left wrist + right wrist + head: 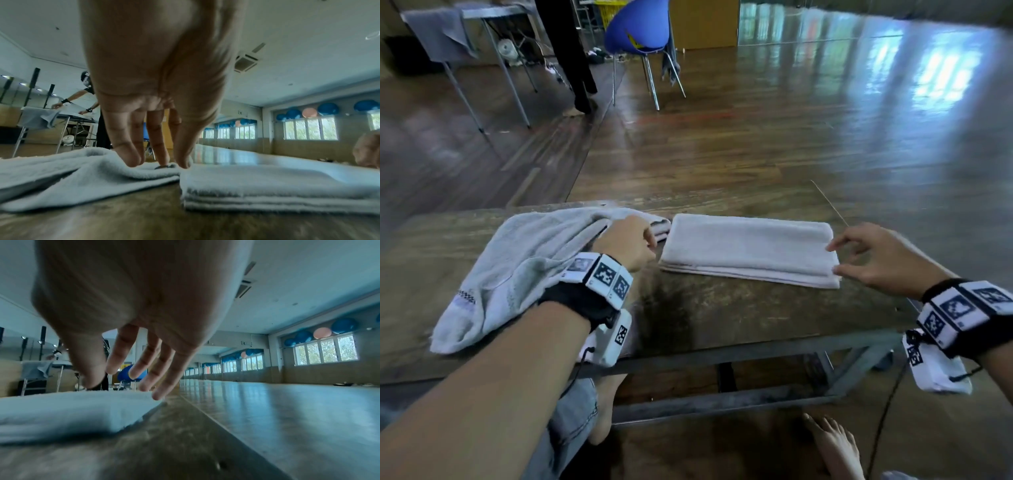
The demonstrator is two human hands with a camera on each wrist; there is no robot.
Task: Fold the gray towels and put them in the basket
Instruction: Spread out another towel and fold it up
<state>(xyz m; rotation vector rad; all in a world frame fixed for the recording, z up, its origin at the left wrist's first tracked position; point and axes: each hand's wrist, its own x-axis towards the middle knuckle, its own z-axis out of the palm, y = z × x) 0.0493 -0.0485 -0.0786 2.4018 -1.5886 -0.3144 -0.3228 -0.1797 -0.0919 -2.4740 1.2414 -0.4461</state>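
One gray towel, the folded towel (pixel 750 251), lies flat on the bench (pixel 722 315) in a long, neat shape with its layers stacked. It looks like it is folded partway, maybe needing one more fold to make it small. The right hand (pixel 876 258) is at its right end. Its fingers are spread and loose, and the grip is let go, holding nothing. In the right wrist view the fingertips (pixel 157 396) hang just over the towel's end, and I cannot tell if they touch it.

The left hand (pixel 625 241) is at the other end, right where the folded towel meets the loose towel (pixel 524 267). Its fingers point down, fairly straight. In the left wrist view the fingertips (pixel 131 160) press down on the edge of the loose towel, just beside the folded one. The grip is not closed around anything.

The loose towel is a crumpled heap on the left side of the bench. It is not folded yet.

I cannot see a basket near the bench. A yellow thing far at the back, behind the blue chair (pixel 638 29), might be one, but it is too small to tell.

So, my guess is the job is less than half done. One towel is nearly folded. One more still needs folding. No towel is in a basket yet, as far as the pictures show.
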